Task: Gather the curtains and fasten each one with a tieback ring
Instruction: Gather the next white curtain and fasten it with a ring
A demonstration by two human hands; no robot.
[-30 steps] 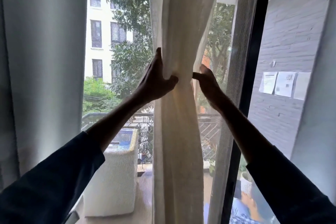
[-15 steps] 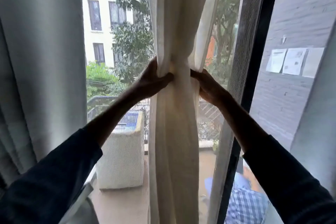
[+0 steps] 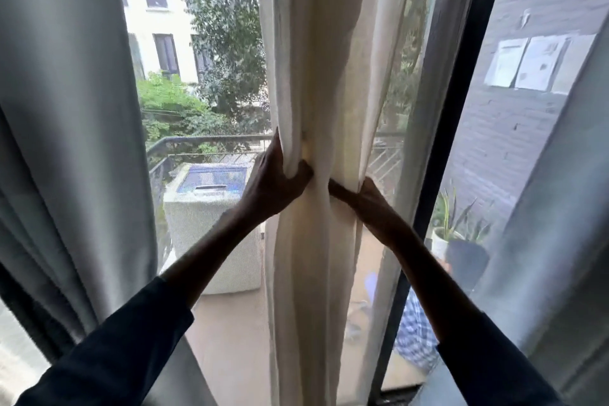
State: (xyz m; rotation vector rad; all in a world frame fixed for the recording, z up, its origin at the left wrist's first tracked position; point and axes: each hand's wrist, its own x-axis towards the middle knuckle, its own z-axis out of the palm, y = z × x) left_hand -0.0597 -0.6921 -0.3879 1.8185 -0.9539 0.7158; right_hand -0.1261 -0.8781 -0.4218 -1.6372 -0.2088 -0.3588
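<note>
My L hand (image 3: 273,184) had the cream curtain (image 3: 316,43) squeezed from its L side. The thumb was hooked across the front of the cloth and the fingers went round the back, out of sight, so it was a firm grip, not a flat palm. My R hand (image 3: 362,201) met it from the other side, w/ the thumb laid across the front folds twd the L thumb and the other fingers curled behind the R edge. Btwn the two hands the fabric was pinched to a narrow waist, flaring wider above & below. The thumbs came close, w/ a strip of cloth showing btwn them. Dark sleeves (image 3: 115,346) covered both arms to mid-forearm.

Places, w/ the black window frame (image 3: 461,109) as ref:
- **Cream curtain:** it hung just L of the frame, w/ a sheer panel (image 3: 408,92) btwn the two.
- **L grey curtain:** a grey curtain (image 3: 66,109) hung in loose folds far L of the frame, well apart from the cream one.
- **R grey curtain:** a 2nd grey curtain (image 3: 560,241) hung R of the frame, at the edge of my view.

Outside, L of the frame, were a balcony railing (image 3: 204,142), a pale block w/ a blue top (image 3: 211,234), trees & a white bldg (image 3: 164,16). R of the frame stood a dark brick wall (image 3: 501,142) w/ paper sheets (image 3: 534,66) stuck on it, and a potted plant (image 3: 451,227) sat lower down. Plaid cloth (image 3: 415,333) showed near the frame's foot.
</note>
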